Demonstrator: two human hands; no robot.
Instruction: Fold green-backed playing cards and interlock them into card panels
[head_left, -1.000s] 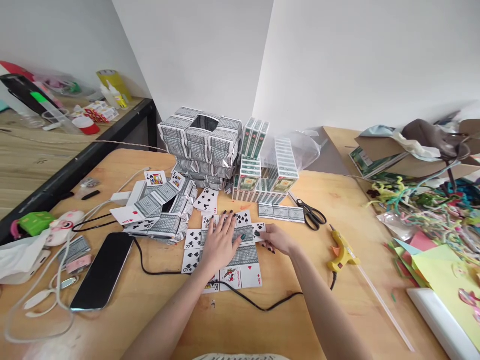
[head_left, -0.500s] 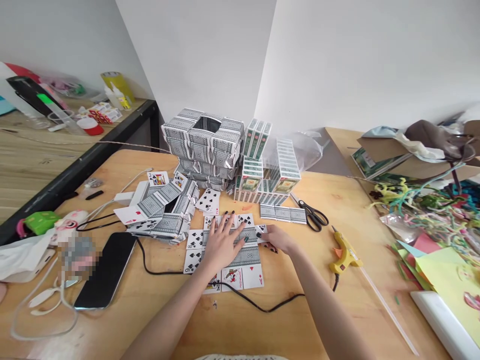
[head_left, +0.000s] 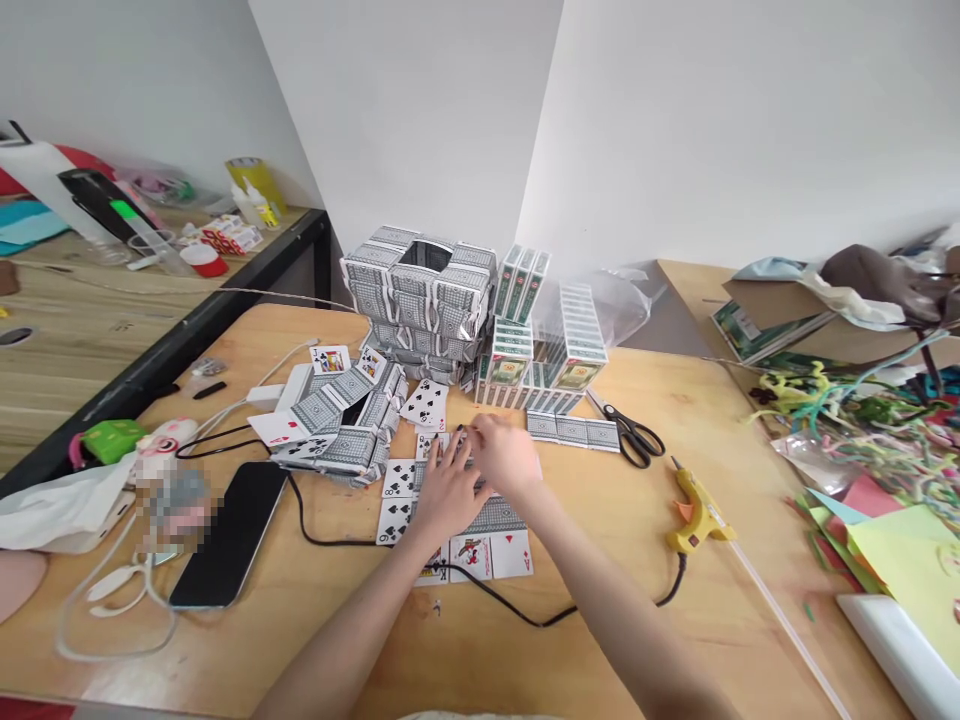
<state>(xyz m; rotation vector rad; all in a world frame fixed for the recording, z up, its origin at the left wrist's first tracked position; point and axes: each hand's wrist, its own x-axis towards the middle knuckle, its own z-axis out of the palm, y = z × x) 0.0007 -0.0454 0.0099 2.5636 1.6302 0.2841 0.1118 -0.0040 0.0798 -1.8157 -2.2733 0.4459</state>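
Note:
On the table lies a flat panel of playing cards [head_left: 495,516], patterned backs in its middle and face-up cards along its edges, such as an eight of spades [head_left: 398,478] and a joker [head_left: 470,557]. My left hand [head_left: 444,492] rests spread on the panel, pressing it. Over the panel's upper right part, my right hand [head_left: 507,456] has its fingers curled in at the far edge. It hides the cards there, and what its fingertips grip cannot be seen. A black cord [head_left: 510,606] runs across the panel's near edge.
A hollow block built of cards [head_left: 420,290] stands behind, with card boxes [head_left: 581,345] beside it. Left are a partly built card frame [head_left: 352,452] and a phone [head_left: 229,535]. Scissors [head_left: 637,437], a strip of cards [head_left: 574,430] and a yellow glue gun [head_left: 699,512] lie right.
My right hand has moved from the panel's right edge up and left to its far edge, fingers now curled. My left hand stays on the panel. The view has shifted slightly.

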